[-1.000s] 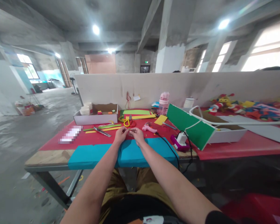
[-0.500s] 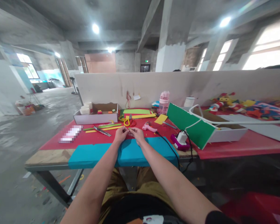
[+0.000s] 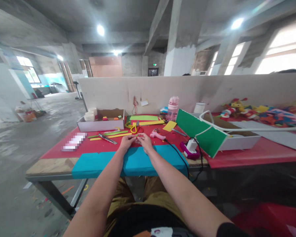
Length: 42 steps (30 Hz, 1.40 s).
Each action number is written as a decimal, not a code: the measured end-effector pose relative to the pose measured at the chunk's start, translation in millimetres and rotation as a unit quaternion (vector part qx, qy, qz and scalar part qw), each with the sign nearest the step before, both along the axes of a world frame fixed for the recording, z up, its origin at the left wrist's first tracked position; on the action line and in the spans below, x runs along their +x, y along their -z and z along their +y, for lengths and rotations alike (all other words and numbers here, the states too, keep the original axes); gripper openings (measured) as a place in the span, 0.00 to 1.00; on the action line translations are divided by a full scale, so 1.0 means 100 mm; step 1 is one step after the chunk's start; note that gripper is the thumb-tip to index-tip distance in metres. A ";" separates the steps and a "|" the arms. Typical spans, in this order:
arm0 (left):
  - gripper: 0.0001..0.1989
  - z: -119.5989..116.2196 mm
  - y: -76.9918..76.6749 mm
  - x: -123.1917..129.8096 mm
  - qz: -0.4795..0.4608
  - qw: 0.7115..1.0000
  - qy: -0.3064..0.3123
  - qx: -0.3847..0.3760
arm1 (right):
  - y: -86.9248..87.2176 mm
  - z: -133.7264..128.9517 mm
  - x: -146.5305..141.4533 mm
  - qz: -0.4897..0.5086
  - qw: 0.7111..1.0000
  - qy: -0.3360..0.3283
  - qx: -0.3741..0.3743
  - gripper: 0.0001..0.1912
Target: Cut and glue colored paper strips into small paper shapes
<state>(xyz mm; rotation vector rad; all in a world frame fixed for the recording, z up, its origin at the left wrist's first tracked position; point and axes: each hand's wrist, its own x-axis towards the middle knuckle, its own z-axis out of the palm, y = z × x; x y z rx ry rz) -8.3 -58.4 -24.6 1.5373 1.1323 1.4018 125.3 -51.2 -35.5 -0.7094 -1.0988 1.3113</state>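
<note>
Above the far edge of the blue sheet (image 3: 162, 159), my left hand (image 3: 127, 142) and my right hand (image 3: 145, 142) meet with their fingertips nearly touching. Between them is a small green piece (image 3: 136, 135), pinched by the fingers of both hands; its shape is too small to make out. A pink glue gun (image 3: 158, 134) lies just right of my right hand. To the left of my left hand are a utility knife (image 3: 108, 139) and yellow and green strips (image 3: 120, 135). Yellow-handled scissors (image 3: 133, 128) lie behind the hands.
A white box (image 3: 101, 125) with cups and small pieces stands at the back left. On the right are a purple power socket (image 3: 189, 151) with a black cable, a leaning green board (image 3: 202, 133) and another box (image 3: 241, 142). A pink bottle (image 3: 173, 108) stands behind.
My left hand's fingers have shifted slightly, and the small green piece shows a little more between the fingertips. Both hands stay in nearly the same place.
</note>
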 end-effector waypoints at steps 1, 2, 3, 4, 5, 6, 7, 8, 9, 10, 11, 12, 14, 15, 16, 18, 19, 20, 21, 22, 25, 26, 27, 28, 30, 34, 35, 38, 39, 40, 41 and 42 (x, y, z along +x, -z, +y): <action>0.13 -0.01 -0.01 0.00 -0.007 1.000 0.002 -0.005 | 0.00 0.00 0.00 -0.001 1.000 0.004 0.001 0.20; 0.13 -0.02 -0.01 0.00 -0.014 1.000 0.003 -0.010 | 0.01 0.01 0.00 -0.002 1.000 0.008 0.000 0.20; 0.13 -0.02 -0.02 0.01 -0.020 1.000 0.003 -0.015 | 0.01 0.01 0.00 -0.004 1.000 0.011 -0.001 0.20; 0.13 -0.02 -0.02 0.01 -0.025 1.000 0.001 -0.019 | 0.01 0.01 0.00 -0.007 1.000 0.012 -0.002 0.20; 0.13 -0.02 -0.02 0.01 -0.028 0.999 -0.002 -0.023 | 0.02 0.01 -0.01 -0.011 1.000 0.012 -0.001 0.20; 0.13 -0.02 -0.02 0.01 -0.030 0.999 -0.006 -0.026 | 0.02 0.01 -0.02 -0.015 1.000 0.010 0.001 0.20; 0.13 -0.03 -0.02 0.01 -0.029 0.999 -0.010 -0.028 | 0.03 0.00 -0.03 -0.018 1.000 0.008 0.004 0.20; 0.13 -0.03 -0.02 0.02 -0.026 0.999 -0.015 -0.027 | 0.04 0.00 -0.05 -0.020 1.000 0.007 0.006 0.20; 0.13 -0.03 -0.02 0.02 -0.021 0.999 -0.021 -0.024 | 0.04 0.00 -0.06 -0.023 1.000 0.007 0.007 0.19; 0.12 -0.03 -0.02 0.02 -0.015 0.999 -0.028 -0.020 | 0.04 0.00 -0.06 -0.029 1.000 0.011 0.008 0.19; 0.12 -0.04 -0.03 0.02 -0.009 0.999 -0.037 -0.015 | 0.03 0.01 -0.04 -0.041 0.999 0.021 0.010 0.17; 0.12 -0.04 -0.03 0.02 -0.002 0.999 -0.048 -0.012 | 0.02 0.02 -0.01 -0.064 0.997 0.041 0.013 0.15; 0.12 -0.04 -0.04 0.01 0.010 0.997 -0.071 -0.013 | -0.05 0.05 0.12 -0.151 0.982 0.111 0.029 0.10; 0.12 -0.03 -0.03 0.01 0.014 0.997 -0.080 -0.018 | -0.09 0.07 0.23 -0.215 0.962 0.164 0.042 0.09; 0.12 -0.03 -0.03 0.00 0.016 0.996 -0.085 -0.023 | -0.15 0.10 0.34 -0.294 0.930 0.214 0.061 0.08; 0.13 -0.01 -0.02 0.00 0.008 0.995 -0.089 -0.033 | -0.26 0.15 0.59 -0.461 0.837 0.283 0.080 0.08; 0.13 0.01 -0.01 -0.01 -0.005 0.995 -0.088 -0.038 | -0.30 0.18 0.71 -0.532 0.789 0.300 0.066 0.12; 0.13 0.02 0.00 -0.01 -0.021 0.995 -0.085 -0.041 | -0.34 0.21 0.80 -0.594 0.746 0.297 0.050 0.16; 0.13 0.03 0.01 -0.01 -0.038 0.995 -0.082 -0.045 | -0.37 0.23 0.88 -0.641 0.710 0.290 0.028 0.20; 0.13 0.03 0.01 -0.01 -0.054 0.994 -0.079 -0.048 | -0.38 0.26 0.93 -0.676 0.683 0.277 0.008 0.24; 0.12 0.04 0.02 0.00 -0.076 0.993 -0.071 -0.052 | -0.37 0.33 0.99 -0.717 0.655 0.236 -0.024 0.28; 0.12 0.04 0.02 0.01 -0.080 0.993 -0.069 -0.052 | -0.36 0.35 0.99 -0.718 0.657 0.228 -0.026 0.27; 0.12 0.03 0.02 0.01 -0.084 0.993 -0.067 -0.052 | -0.35 0.36 0.99 -0.717 0.660 0.224 -0.027 0.26; 0.12 0.03 0.01 0.01 -0.087 0.993 -0.065 -0.052 | -0.35 0.38 0.99 -0.714 0.663 0.222 -0.026 0.25; 0.12 0.03 0.01 0.01 -0.092 0.992 -0.062 -0.052 | -0.37 0.40 1.01 -0.711 0.668 0.220 -0.025 0.24; 0.11 0.04 0.02 0.00 -0.106 0.991 -0.056 -0.053 | -0.48 0.36 1.12 -0.625 0.734 0.266 -0.003 0.24; 0.12 0.04 0.02 0.00 -0.112 0.991 -0.054 -0.055 | -0.51 0.33 1.14 -0.583 0.762 0.280 0.004 0.23; 0.13 0.05 0.03 0.00 -0.136 0.988 -0.044 -0.065 | -0.61 0.21 1.14 -0.432 0.860 0.272 -0.011 0.16; 0.13 0.05 0.03 0.00 -0.146 0.986 -0.039 -0.069 | -0.64 0.16 1.13 -0.375 0.893 0.249 -0.025 0.16; 0.13 0.05 0.03 0.00 -0.156 0.984 -0.034 -0.073 | -0.66 0.11 1.10 -0.320 0.922 0.217 -0.035 0.17; 0.13 0.05 0.03 0.00 -0.166 0.983 -0.027 -0.076 | -0.68 0.07 1.08 -0.272 0.945 0.181 -0.034 0.18; 0.14 0.05 0.03 0.00 -0.175 0.981 -0.021 -0.078 | -0.69 0.03 1.05 -0.235 0.961 0.143 -0.024 0.18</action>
